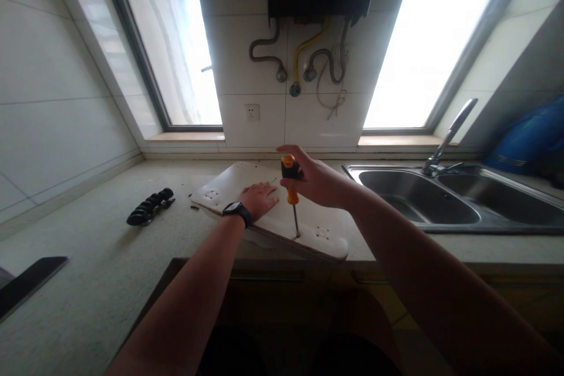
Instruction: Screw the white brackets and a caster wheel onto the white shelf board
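A white panel (229,184) with rounded corners and clusters of small holes near its corners lies on the countertop. Flat on its middle rests my left hand (259,201), fingers stretched out and a dark watch (237,211) on the wrist. My right hand (311,181) is wrapped around the orange-and-black handle of a screwdriver (292,195). The screwdriver stands nearly upright, its shaft pointing down. Its tip meets the panel close to the front edge, left of one hole cluster (322,232); whether a screw sits under the tip is too small to tell.
To the left on the countertop (101,252) lie a black ribbed object (150,207) and a small dark piece (194,207) by the panel. A double steel sink (418,197) with a faucet (449,135) is at the right. Pipes and a socket (252,112) are on the back wall.
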### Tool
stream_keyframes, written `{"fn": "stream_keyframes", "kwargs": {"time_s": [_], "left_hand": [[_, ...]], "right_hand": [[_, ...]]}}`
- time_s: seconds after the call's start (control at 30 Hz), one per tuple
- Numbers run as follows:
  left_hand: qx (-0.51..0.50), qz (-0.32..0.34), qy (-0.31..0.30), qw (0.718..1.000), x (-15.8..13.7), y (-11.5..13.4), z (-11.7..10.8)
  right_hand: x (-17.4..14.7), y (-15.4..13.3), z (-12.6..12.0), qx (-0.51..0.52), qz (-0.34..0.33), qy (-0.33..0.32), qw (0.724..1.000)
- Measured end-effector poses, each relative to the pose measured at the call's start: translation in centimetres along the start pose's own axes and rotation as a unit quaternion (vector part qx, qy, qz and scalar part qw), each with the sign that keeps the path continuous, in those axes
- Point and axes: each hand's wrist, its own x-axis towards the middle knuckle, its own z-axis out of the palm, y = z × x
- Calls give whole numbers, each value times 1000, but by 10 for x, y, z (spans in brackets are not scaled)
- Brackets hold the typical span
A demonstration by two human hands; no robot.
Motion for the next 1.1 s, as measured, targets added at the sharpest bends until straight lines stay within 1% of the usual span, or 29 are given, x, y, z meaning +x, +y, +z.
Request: {"fn": "stream_keyframes", "kwargs": {"time_s": [0.1, 0.2, 0.23, 0.27, 0.3, 0.37, 0.4, 0.5, 0.57, 0.63, 0.7, 0.8, 0.9, 0.97, 1.0, 1.03, 1.1], "left_hand": [[0, 1, 1, 1000, 0, 1, 0], [-1, 0, 0, 1000, 0, 1, 0], [-2, -1, -1, 1000, 0, 1, 0], [-3, -1, -2, 1000, 0, 1, -1], [-3, 0, -3, 1000, 0, 1, -1], [-3, 2, -6, 1000, 0, 2, -2], [-4, 2, -7, 1000, 0, 2, -2], [-4, 2, -8, 1000, 0, 2, -2], [-5, 2, -8, 1000, 0, 1, -1], [-6, 0, -7, 1000, 0, 1, 0], [-6, -6, -2, 1000, 1, 0, 1], [-8, -7, 4, 1000, 1, 0, 1], [-8, 0, 7, 1000, 1, 0, 1], [-9, 2, 12, 1000, 0, 0, 1], [-10, 2, 15, 1000, 0, 0, 1], [-10, 1, 16, 1000, 0, 0, 1], [-9, -1, 15, 1000, 0, 0, 1]], "right_hand": [[2, 7, -2, 82, -50, -50, 994], [5, 14, 0, 228, -85, -122, 962], [6, 16, 1, 250, -88, -129, 956], [7, 18, 1, 249, -87, -119, 957], [7, 20, 2, 225, -80, -95, 966], [6, 21, 3, 144, -48, -27, 988], [5, 20, 3, 107, -30, 3, 994], [-1, 16, 3, 38, -5, 53, 998], [-5, 12, 2, 24, -14, 56, 998], [-7, 9, 2, 32, -29, 34, 998], [-7, 8, 2, 68, -54, 2, 996], [-5, 11, 3, 175, -82, -38, 980], [-3, 15, 5, 316, -86, -85, 941], [-3, 18, 5, 375, -93, -118, 915], [-3, 19, 5, 391, -95, -129, 907], [-3, 20, 4, 396, -94, -131, 904], [-3, 21, 4, 382, -76, -105, 915]]}}
